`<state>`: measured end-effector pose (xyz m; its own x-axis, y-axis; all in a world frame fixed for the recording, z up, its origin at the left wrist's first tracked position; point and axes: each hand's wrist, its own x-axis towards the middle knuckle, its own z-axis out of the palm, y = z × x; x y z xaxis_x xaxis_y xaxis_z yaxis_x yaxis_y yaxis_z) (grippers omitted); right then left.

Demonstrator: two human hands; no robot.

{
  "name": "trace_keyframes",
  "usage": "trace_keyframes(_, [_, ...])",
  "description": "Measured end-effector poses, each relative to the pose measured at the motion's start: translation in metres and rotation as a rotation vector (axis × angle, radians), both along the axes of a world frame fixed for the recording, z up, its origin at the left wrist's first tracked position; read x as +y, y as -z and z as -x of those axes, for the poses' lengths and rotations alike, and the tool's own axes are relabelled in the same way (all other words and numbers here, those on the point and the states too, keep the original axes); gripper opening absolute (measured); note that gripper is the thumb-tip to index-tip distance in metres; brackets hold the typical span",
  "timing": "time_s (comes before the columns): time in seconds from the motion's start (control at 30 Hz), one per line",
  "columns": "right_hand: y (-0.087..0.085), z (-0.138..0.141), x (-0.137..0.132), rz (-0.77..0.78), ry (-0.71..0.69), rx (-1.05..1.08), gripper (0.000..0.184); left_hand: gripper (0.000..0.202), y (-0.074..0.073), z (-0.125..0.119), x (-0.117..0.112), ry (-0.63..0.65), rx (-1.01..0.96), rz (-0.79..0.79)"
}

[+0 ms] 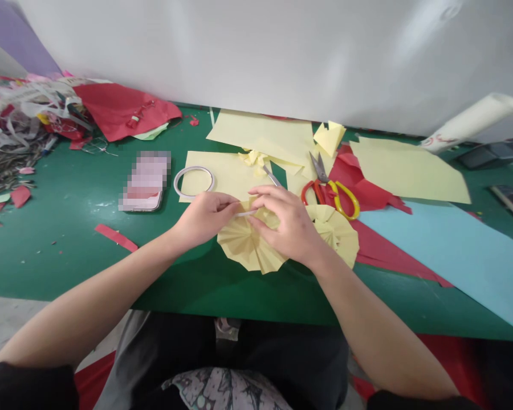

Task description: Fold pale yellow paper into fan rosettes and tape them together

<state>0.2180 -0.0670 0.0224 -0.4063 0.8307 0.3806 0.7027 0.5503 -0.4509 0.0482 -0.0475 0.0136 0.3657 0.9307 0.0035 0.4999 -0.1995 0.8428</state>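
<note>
A pleated yellow paper fan lies near the front edge of the green table. My left hand is closed in a pinch on a thin white strip at the fan's top edge. My right hand presses down on the fan, its fingers curled and meeting the same strip. A second pleated yellow fan pokes out from behind my right wrist.
A roll of clear tape and a phone lie left of my hands. Scissors with red and yellow handles rest behind them. Yellow, red and blue paper sheets spread to the right. Scraps are heaped at far left.
</note>
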Motion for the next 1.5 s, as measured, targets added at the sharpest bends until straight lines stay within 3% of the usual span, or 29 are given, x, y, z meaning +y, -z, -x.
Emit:
trace_keyframes(0.17, [0.001,0.001,0.002,-0.008,-0.002,-0.016,0.013,0.024,-0.002,0.0,-0.001,0.021,0.031,-0.037])
trace_keyframes(0.87, [0.009,0.003,0.005,-0.122,0.143,-0.026,0.018,0.028,-0.003,-0.001,-0.005,0.083,-0.058,0.072])
trace_keyframes(1.5, [0.012,0.002,0.002,-0.15,0.236,-0.085,0.028,0.027,-0.002,-0.001,-0.004,0.103,-0.055,0.037])
